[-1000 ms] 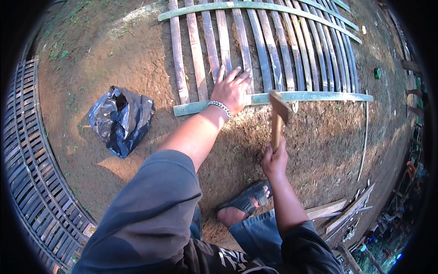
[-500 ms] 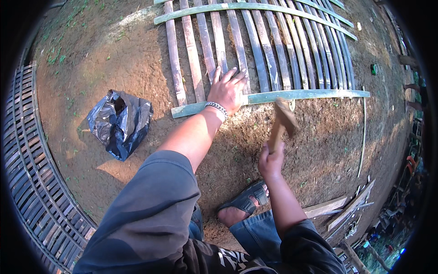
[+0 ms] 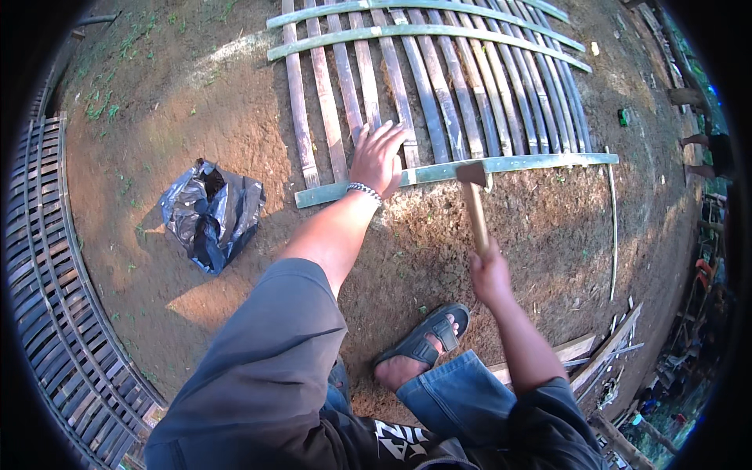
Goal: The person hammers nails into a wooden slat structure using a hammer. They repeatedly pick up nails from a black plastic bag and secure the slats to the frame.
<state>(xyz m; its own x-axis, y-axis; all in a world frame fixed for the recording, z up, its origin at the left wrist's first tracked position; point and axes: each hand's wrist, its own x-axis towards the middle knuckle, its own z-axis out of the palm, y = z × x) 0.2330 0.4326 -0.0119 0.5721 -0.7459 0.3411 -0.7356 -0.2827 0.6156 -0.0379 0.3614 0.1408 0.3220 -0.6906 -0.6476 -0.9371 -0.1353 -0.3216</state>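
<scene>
Left hand [image 3: 377,164], nearly flat with fingers slightly apart, rests on the slats [image 3: 427,110], across one near crosspiece [image 3: 533,162]; three more crosspieces [image 3: 376,32] lie far. Right hand [image 3: 490,276] grips one hatchet [image 3: 475,207]. Open soil [image 3: 274,168] separates one bag [image 3: 235,204], left.

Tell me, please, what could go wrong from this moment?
The bare left hand rests on the slats, so a stray swing of the axe in the right hand might hit it. The open sandal leaves the toes bare, so a dropped axe could hurt them.
</scene>
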